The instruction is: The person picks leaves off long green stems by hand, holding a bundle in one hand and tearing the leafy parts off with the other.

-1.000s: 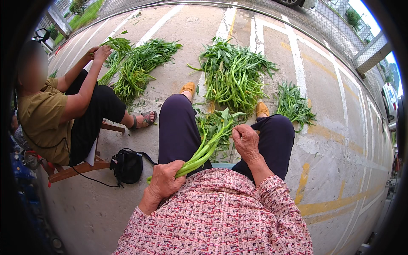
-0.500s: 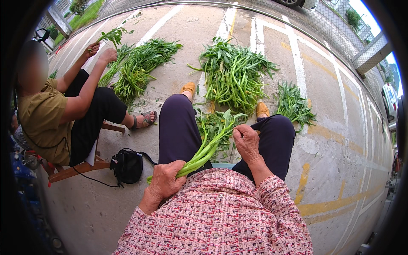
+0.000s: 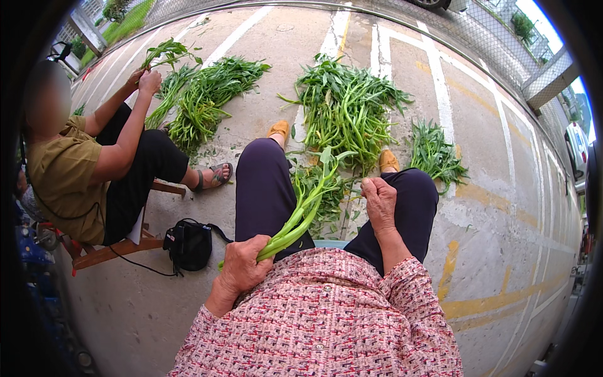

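My left hand (image 3: 244,267) is closed round the lower stems of a small bunch of water spinach (image 3: 300,220), held slanting over my lap with its leafy tips pointing away. To the right of those tips, apart from them, my right hand (image 3: 380,202) has its thumb and fingers pinched together. Whatever lies in that pinch is too small to make out. Loose leaves and stems (image 3: 330,204) lie on the ground between my knees. Beyond my feet spreads a large heap of water spinach (image 3: 345,110), stems toward me.
A smaller pile of greens (image 3: 433,154) lies beside my right foot. On the left, a seated person (image 3: 69,163) holds a sprig (image 3: 166,53) above another heap (image 3: 210,94). A black bag (image 3: 188,244) with a strap sits on the concrete left of my legs.
My right hand has moved right and slightly nearer, away from the bunch. The bunch's tips have shifted a little left. The person on the left has lowered the sprig slightly.
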Demonstrator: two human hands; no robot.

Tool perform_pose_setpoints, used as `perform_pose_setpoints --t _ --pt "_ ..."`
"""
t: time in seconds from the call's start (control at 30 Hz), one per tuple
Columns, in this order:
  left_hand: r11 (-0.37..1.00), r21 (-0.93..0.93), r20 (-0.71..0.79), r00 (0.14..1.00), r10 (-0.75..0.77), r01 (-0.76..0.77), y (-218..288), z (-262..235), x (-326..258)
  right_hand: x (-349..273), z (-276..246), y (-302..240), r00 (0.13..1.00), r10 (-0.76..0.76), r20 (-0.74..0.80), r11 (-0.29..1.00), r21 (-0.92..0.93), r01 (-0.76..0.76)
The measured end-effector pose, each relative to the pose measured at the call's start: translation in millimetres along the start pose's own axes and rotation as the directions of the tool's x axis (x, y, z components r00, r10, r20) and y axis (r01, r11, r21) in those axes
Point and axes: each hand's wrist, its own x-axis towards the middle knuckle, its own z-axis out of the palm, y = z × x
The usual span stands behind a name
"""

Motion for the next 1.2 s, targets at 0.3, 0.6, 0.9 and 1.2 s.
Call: perform_pose_setpoints --t 0.3,0.6,0.9,1.2 --pt "1.000 -0.008 -0.012 1.000 0.009 -0.009 -3 1 -2 -2 0 -4 0.999 -0.036 0.016 0.999 -0.009 0.036" --pt "1.000 -0.012 -0.017 1.000 0.024 -0.025 -4 1 -1 -3 1 -13 0.973 -0.192 0.130 0.978 -0.055 0.201" --pt "0.999 0.020 0.011 0.999 0.031 -0.032 2 -2 1 -19 21 -47 0.743 -0.548 0.385 0.707 -0.262 0.657" --pt "0.996 0.064 0.070 0.996 0.058 -0.062 2 0 2 -18 23 -14 0.957 -0.237 0.166 0.908 -0.313 0.279"
